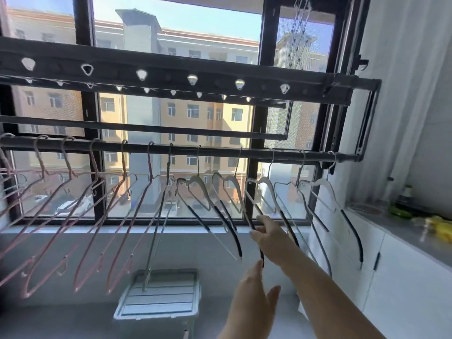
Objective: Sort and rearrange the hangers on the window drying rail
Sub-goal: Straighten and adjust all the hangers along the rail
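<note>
A dark drying rail [220,151] runs across the window. Several pink hangers [100,177] hang tilted along its left half. A thin grey hanger [168,167] hangs edge-on near the middle. Several white hangers with black sleeves [234,238] fill the right half. My right hand [265,232] reaches up and grips the black-sleeved left arm of one white hanger [265,181], whose hook stays on the rail. My left hand [252,294] is raised below it with fingers straight, its fingertips close to that arm's lower end, holding nothing.
Above the rail sits a dark rack bar with a row of holes [171,74]. A white slatted crate [159,297] stands on the floor below. A grey counter [403,223] over white cabinets at right holds green and yellow items [437,228].
</note>
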### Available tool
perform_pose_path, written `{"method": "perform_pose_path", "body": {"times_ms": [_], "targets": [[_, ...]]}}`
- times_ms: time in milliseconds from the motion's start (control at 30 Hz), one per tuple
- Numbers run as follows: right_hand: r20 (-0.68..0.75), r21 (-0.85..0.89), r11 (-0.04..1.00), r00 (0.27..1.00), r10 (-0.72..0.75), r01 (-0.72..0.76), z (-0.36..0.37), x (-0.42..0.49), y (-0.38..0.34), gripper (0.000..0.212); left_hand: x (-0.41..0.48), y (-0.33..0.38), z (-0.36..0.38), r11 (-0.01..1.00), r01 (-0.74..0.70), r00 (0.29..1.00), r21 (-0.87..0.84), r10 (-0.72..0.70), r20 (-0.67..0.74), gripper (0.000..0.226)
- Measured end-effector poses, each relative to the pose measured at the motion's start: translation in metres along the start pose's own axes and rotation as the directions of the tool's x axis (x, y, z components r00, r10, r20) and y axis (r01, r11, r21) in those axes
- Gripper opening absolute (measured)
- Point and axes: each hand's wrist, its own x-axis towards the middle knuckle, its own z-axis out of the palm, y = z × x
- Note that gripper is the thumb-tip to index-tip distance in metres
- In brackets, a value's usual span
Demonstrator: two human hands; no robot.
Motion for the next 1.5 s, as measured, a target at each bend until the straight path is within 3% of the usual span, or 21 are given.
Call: {"method": "perform_pose_path", "body": {"times_ms": [133, 300, 567, 800, 867, 933, 1033, 1100, 1167, 1267, 1367, 1500], "targets": [[0.031, 0.104, 0.994, 0.999, 0.036, -0.039, 0.013, 0.007, -0.005, 0.046, 0.006, -0.011, 0.006, 1.000, -0.003, 0.999, 0.011, 0.003, -0.032, 0.073], [0.021, 0.269, 0.962, 0.999, 0.029, -0.034, 0.030, 0.011, -0.012, 0.044, 0.013, -0.021, 0.000, 0.994, -0.006, 0.996, 0.113, 0.016, -0.087, 0.061], [-0.016, 0.321, 0.947, 1.000, -0.022, 0.026, 0.044, 0.006, -0.022, 0.044, 0.009, -0.032, -0.007, 0.984, -0.047, 0.980, 0.169, 0.078, -0.181, 0.049], [-0.017, 0.335, 0.942, 1.000, -0.025, 0.029, 0.043, 0.002, -0.024, 0.044, -0.003, -0.028, -0.011, 0.983, -0.079, 0.987, 0.164, 0.100, -0.124, 0.063], [-0.041, 0.199, 0.977, 0.997, -0.066, 0.073, 0.039, -0.001, -0.023, 0.045, -0.007, -0.024, -0.011, 0.983, -0.087, 0.989, 0.165, 0.105, -0.105, 0.064], [-0.135, -0.054, 0.985, 0.976, -0.169, 0.163, 0.030, -0.006, -0.018, 0.046, -0.014, -0.020, -0.010, 0.963, -0.130, 0.982, 0.235, 0.158, -0.106, 0.069], [-0.425, -0.357, 0.900, 0.815, -0.394, 0.249, -0.002, -0.015, -0.008, 0.038, -0.019, -0.015, -0.005, 0.941, -0.250, 0.934, 0.229, 0.297, -0.198, 0.059], [-0.505, -0.399, 0.904, 0.786, -0.357, 0.155, -0.026, -0.012, 0.003, 0.039, -0.020, -0.002, 0.000, 0.940, -0.300, 0.928, 0.160, 0.326, -0.179, 0.049], [-0.459, -0.310, 0.950, 0.868, -0.190, 0.044, -0.039, -0.010, 0.013, 0.043, -0.015, 0.005, 0.009, 0.957, -0.285, 0.951, 0.063, 0.290, -0.106, 0.049], [-0.272, -0.056, 0.997, 0.962, 0.034, -0.051, -0.039, -0.009, 0.022, 0.041, -0.003, 0.015, 0.024, 0.978, -0.204, 0.977, 0.038, 0.206, -0.058, 0.061], [-0.185, 0.225, 0.974, 0.980, 0.078, -0.035, -0.033, -0.008, 0.024, 0.028, 0.007, 0.014, 0.038, 0.991, -0.136, 0.990, 0.021, 0.136, -0.029, 0.070], [-0.203, 0.355, 0.935, 0.974, 0.098, -0.020, -0.022, -0.005, 0.025, 0.030, 0.013, 0.004, 0.048, 0.998, -0.065, 0.997, 0.028, 0.066, -0.032, 0.083]]}}
